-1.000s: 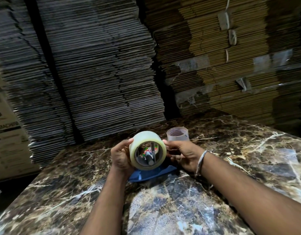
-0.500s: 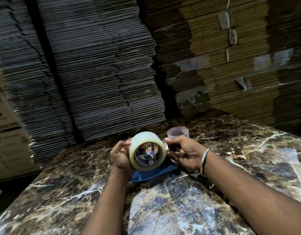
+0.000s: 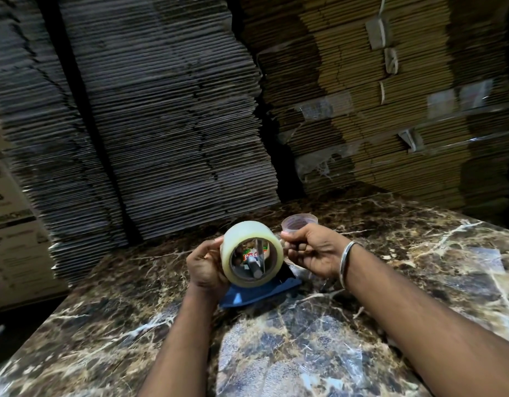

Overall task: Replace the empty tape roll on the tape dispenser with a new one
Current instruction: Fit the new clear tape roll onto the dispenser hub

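Observation:
A new roll of clear tape sits on the grey spindle of the blue tape dispenser, which rests on the marble table. My left hand grips the roll's left side. My right hand is curled against the roll's right edge, where thumb and forefinger pinch together; it seems to hold the dispenser's far part, which is hidden. The empty clear tape core stands on the table just behind my right hand.
Tall stacks of flattened cardboard rise right behind the table's far edge. A printed white carton stands at the left. My right wrist carries a metal bangle.
My right hand has shifted slightly up, with thumb and forefinger now pinched at the roll's right edge. The roll and my left hand have barely moved.

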`<action>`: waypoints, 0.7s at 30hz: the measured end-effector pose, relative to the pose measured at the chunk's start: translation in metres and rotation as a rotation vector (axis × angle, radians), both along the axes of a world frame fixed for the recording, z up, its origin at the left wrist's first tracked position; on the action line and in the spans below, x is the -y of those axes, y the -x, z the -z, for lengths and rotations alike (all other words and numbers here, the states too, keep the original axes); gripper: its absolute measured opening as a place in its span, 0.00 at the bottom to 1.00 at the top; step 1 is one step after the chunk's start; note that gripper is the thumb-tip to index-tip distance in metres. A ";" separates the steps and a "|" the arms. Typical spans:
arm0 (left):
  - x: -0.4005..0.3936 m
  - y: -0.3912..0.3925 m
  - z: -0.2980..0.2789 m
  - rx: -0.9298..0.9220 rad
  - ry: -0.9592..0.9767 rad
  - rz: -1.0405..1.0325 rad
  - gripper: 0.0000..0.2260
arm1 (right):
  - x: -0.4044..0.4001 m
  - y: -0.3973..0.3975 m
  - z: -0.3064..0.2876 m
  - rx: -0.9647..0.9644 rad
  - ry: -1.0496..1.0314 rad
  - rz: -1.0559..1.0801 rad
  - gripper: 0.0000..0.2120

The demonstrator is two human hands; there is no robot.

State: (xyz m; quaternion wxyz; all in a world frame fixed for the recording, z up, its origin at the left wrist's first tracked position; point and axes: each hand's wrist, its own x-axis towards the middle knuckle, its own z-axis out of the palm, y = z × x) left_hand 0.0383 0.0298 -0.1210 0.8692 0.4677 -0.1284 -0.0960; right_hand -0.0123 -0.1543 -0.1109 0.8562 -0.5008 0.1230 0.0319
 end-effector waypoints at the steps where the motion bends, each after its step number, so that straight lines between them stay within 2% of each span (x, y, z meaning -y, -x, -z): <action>1: 0.000 -0.001 0.001 0.006 0.013 0.000 0.14 | 0.000 0.001 0.000 -0.008 0.024 -0.013 0.10; 4: -0.001 -0.005 0.004 0.013 0.015 -0.002 0.11 | 0.001 0.004 0.000 -0.026 0.086 -0.007 0.09; 8: 0.000 -0.004 0.002 0.011 0.014 0.021 0.08 | 0.000 0.006 -0.003 0.009 0.054 0.029 0.09; 14: -0.001 -0.007 0.004 -0.010 0.004 0.004 0.13 | 0.003 0.008 -0.008 0.038 -0.039 0.075 0.10; 18: 0.000 -0.011 0.008 -0.036 0.004 -0.035 0.11 | 0.010 0.011 -0.013 0.077 -0.132 0.109 0.11; 21: 0.001 -0.010 0.007 -0.057 -0.012 -0.061 0.10 | 0.014 0.011 -0.012 0.076 -0.118 0.151 0.09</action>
